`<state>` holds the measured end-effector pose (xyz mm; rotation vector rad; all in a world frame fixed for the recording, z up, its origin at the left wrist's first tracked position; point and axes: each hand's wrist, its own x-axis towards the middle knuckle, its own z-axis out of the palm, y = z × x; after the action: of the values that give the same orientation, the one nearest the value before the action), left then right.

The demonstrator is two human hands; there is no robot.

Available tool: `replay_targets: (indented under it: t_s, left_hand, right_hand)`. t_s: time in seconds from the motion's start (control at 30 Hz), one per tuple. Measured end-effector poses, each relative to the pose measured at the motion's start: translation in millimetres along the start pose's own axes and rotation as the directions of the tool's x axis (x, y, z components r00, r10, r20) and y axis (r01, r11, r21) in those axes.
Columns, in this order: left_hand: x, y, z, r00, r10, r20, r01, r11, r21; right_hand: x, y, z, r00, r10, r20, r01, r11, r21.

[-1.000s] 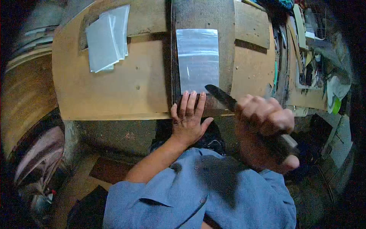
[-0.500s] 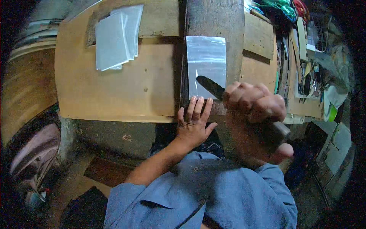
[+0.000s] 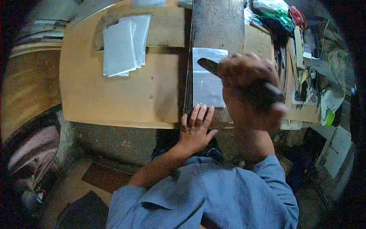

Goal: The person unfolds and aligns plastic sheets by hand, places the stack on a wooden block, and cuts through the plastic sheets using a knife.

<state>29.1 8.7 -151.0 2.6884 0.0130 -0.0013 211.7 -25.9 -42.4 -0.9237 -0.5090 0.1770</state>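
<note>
A clear plastic sheet or stack of sheets (image 3: 209, 82) lies on the dark wooden board (image 3: 217, 26). My left hand (image 3: 196, 129) rests with fingers spread, its fingertips on the sheet's near edge. Above the sheet's right side, my right hand (image 3: 251, 84) is closed round a dark-bladed knife (image 3: 207, 65). The blade points left over the sheet's upper part; whether it touches the plastic I cannot tell. The knife's handle is partly hidden in my fist.
Several overlapping plastic sheets (image 3: 118, 49) lie on the table (image 3: 99, 99) at the left. Tools and small items fill a white tray (image 3: 305, 102) at the right. Green and white plastic (image 3: 272, 11) is bundled at the back right.
My right hand with the knife has moved away from my body, from the sheet's near edge to its upper part. My left hand stays at the near edge. The view has shifted slightly.
</note>
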Motion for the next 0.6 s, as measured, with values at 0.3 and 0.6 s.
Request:
replay_targets:
  t_s: [0.3, 0.6]
  left_hand:
    - [3.1, 2.7, -15.9, 0.998, 0.037, 0.041, -0.037, 0.999, -0.015]
    - [12.3, -8.5, -42.8, 0.998, -0.019, 0.054, 0.022, 0.998, -0.056]
  right_hand:
    - [14.8, -32.3, -32.4, 0.970, -0.223, -0.100, 0.155, 0.877, -0.454]
    - [-5.6, 5.3, -152.6, 0.932, 0.091, -0.352, -0.359, 0.087, -0.929]
